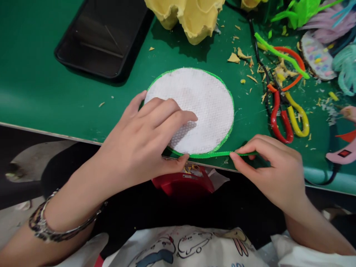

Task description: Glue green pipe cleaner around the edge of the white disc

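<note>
Fingers (244,151) pinch green pipe cleaner (219,154) lying left-right.

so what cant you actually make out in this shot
Head view only:
- White disc: the near-left part is covered by the left hand.
- Green strip: its end is hidden inside the right hand fingers.
- Red thing below the table edge: mostly hidden, so I can't tell what it is.
- Yellow carton: cut off by the top edge.
</note>
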